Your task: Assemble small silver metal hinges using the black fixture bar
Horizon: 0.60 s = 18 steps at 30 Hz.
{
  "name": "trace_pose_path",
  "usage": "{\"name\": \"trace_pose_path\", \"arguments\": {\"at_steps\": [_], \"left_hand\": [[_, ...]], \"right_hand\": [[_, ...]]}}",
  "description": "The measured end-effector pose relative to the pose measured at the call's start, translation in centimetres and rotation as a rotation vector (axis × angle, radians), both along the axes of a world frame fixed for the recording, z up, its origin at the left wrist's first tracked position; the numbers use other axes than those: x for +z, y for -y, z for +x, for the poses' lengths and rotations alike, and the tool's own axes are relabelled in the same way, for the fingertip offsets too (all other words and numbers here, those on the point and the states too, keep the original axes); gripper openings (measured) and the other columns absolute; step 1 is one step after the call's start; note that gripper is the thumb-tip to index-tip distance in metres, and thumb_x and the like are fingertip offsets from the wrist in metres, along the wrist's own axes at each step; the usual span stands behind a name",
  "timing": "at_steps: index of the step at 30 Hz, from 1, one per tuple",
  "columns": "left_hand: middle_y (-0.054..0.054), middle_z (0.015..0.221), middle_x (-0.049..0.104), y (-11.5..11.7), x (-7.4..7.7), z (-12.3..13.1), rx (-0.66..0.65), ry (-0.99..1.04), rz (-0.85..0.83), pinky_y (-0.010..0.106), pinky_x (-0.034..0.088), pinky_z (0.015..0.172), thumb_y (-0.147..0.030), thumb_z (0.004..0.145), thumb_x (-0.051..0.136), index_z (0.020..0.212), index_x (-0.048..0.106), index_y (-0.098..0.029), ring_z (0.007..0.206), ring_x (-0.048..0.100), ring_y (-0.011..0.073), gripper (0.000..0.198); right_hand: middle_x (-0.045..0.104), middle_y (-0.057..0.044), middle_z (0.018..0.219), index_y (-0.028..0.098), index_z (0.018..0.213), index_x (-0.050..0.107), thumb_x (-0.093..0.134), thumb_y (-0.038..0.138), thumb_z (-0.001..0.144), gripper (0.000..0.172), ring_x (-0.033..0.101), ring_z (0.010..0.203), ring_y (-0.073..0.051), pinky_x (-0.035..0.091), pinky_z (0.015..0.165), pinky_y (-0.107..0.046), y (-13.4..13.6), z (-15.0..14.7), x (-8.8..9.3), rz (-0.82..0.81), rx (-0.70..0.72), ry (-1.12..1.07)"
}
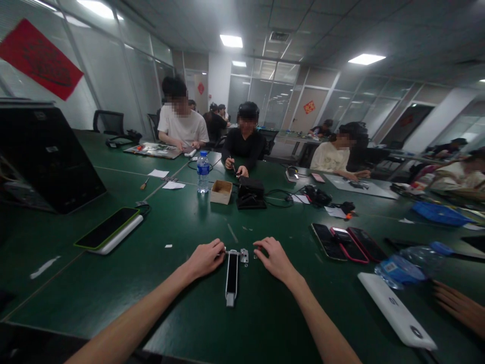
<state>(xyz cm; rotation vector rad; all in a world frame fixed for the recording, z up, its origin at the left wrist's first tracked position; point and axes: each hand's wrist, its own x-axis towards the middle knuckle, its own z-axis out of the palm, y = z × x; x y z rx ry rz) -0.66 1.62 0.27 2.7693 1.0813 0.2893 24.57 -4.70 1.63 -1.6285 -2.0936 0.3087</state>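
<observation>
A narrow device with a black face and pale edges lies on the green table between my hands. Beside its top end, on the right, sits a small silver metal piece with tiny rings near it. My left hand rests at the device's upper left, fingers curled together; what they hold, if anything, is hidden. Right of the metal piece, my right hand hovers over or rests on the table with its fingers apart and nothing in them.
Ahead stand a water bottle, a small cardboard box and a black stand. Phones and a white power bank lie right, near another person's hand. A green-edged phone and laptop are left.
</observation>
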Motion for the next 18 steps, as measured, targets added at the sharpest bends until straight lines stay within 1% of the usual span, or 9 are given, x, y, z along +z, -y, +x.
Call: {"name": "trace_pose_path", "arguments": {"at_steps": [2, 5, 12, 15, 18], "left_hand": [[0.002, 0.093, 0.054, 0.08, 0.12, 0.1, -0.001, 0.005, -0.001, 0.023, 0.042, 0.06, -0.023, 0.09, 0.04, 0.093, 0.051, -0.019, 0.068, 0.055, 0.0132, 0.012], [0.003, 0.092, 0.054, 0.15, 0.2, 0.31, 0.009, 0.008, -0.005, 0.023, 0.042, 0.06, -0.023, 0.089, 0.04, 0.092, 0.051, -0.019, 0.069, 0.056, 0.0134, 0.012], [0.002, 0.092, 0.053, -0.27, -0.49, 0.59, 0.04, 0.002, -0.011, 0.023, 0.042, 0.06, -0.023, 0.089, 0.038, 0.092, 0.051, -0.02, 0.067, 0.055, 0.0124, 0.014], [0.002, 0.093, 0.054, -0.18, -0.46, 0.67, 0.04, 0.004, -0.003, 0.024, 0.042, 0.061, -0.024, 0.089, 0.038, 0.092, 0.051, -0.02, 0.069, 0.056, 0.013, 0.013], [0.002, 0.092, 0.054, -0.03, -0.31, 0.67, 0.043, 0.006, 0.001, 0.023, 0.042, 0.061, -0.023, 0.089, 0.04, 0.092, 0.051, -0.02, 0.07, 0.057, 0.0133, 0.011]], "right_hand": [[0.059, -0.005, 0.1, 0.023, 0.106, 0.062, 0.052, 0.031, 0.088, 0.022, 0.052, 0.094, -0.02, 0.042, 0.082, -0.036, 0.21, 0.82, 0.18, -0.054, 0.008, 0.017], [0.059, -0.004, 0.102, 0.026, 0.107, 0.062, 0.055, 0.031, 0.087, 0.023, 0.052, 0.096, -0.02, 0.043, 0.083, -0.035, 0.41, 1.1, 0.09, -0.107, 0.031, 0.042], [0.06, -0.004, 0.097, 0.024, 0.099, 0.066, 0.051, 0.024, 0.089, 0.018, 0.053, 0.093, -0.018, 0.043, 0.082, -0.031, -0.12, 0.61, -0.1, -0.103, 0.039, 0.066], [0.06, -0.004, 0.095, 0.023, 0.095, 0.066, 0.05, 0.023, 0.089, 0.017, 0.053, 0.092, -0.018, 0.043, 0.081, -0.031, -0.1, 0.81, -0.1, -0.102, 0.024, 0.068], [0.059, -0.005, 0.095, 0.022, 0.095, 0.065, 0.05, 0.024, 0.089, 0.016, 0.053, 0.091, -0.019, 0.043, 0.079, -0.033, 0.02, 1.08, -0.3, -0.093, 0.013, 0.063]]}}
